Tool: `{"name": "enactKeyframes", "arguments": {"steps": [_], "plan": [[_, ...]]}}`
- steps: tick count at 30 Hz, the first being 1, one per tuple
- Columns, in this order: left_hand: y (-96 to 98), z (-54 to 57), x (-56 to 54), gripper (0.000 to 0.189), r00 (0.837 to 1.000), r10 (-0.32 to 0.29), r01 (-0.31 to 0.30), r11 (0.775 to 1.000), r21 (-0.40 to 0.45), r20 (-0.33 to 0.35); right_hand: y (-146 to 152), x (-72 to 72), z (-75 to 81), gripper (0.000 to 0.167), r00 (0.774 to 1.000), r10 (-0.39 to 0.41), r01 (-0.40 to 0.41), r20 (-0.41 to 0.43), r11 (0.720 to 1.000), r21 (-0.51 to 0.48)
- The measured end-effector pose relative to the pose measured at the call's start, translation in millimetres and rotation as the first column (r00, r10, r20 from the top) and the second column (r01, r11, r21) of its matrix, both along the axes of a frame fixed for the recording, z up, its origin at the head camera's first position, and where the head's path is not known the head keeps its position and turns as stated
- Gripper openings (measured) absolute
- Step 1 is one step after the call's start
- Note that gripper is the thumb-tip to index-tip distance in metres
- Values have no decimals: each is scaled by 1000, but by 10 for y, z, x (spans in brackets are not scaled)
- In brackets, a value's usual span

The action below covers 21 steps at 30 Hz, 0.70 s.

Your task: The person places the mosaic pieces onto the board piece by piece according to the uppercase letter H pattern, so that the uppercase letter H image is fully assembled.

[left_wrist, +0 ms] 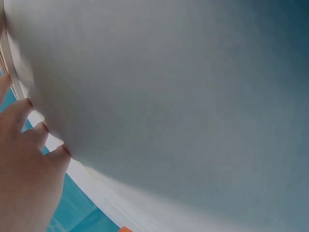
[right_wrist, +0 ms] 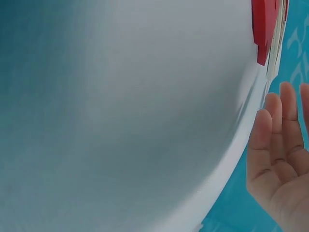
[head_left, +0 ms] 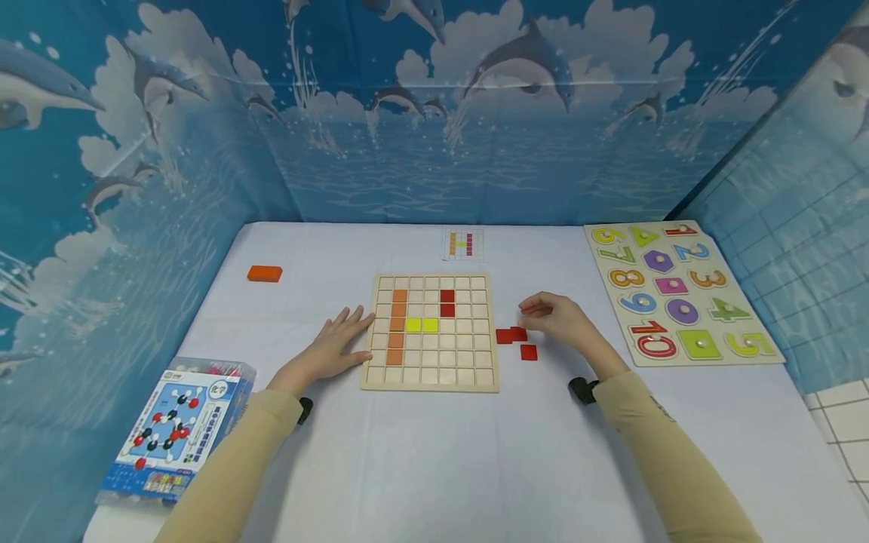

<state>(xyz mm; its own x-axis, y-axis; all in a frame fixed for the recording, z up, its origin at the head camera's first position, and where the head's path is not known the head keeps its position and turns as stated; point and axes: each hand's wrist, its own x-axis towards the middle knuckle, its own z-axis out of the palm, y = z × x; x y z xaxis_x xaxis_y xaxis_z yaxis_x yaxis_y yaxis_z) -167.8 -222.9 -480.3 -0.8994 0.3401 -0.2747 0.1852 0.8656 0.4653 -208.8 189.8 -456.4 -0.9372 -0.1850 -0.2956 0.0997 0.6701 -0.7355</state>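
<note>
A wooden grid board [head_left: 465, 381] lies mid-table. An orange column [head_left: 395, 339] fills part of its left side, two yellow tiles [head_left: 422, 325] lie side by side, and red tiles [head_left: 446, 303] sit higher up. My left hand [head_left: 333, 348] is spread flat, with fingertips and thumb at the board's left edge; the left wrist view shows the fingers [left_wrist: 36, 133] reaching down to the white surface. Over on the right, my right hand [head_left: 560, 320] hovers just above loose red tiles [head_left: 528, 352], its fingers [right_wrist: 260, 130] gently bent and the palm without anything in it.
Behind the board lies a small pattern card [head_left: 464, 245]. An orange block [head_left: 265, 274] is at the back left, and a boxed molecule model set [head_left: 176, 430] stands near my left forearm. A number puzzle board [head_left: 679, 294] occupies the right side. Dolphin-print curtains [head_left: 434, 166] enclose the table.
</note>
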Motion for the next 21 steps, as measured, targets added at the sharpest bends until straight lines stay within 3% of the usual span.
{"name": "enactKeyframes", "arguments": {"steps": [21], "plan": [[-3, -13, 1, 77, 1000, -4, 4, 1000, -3, -4, -84, -9, -67, 33, 997, 80, -83, 20, 982, 172]]}}
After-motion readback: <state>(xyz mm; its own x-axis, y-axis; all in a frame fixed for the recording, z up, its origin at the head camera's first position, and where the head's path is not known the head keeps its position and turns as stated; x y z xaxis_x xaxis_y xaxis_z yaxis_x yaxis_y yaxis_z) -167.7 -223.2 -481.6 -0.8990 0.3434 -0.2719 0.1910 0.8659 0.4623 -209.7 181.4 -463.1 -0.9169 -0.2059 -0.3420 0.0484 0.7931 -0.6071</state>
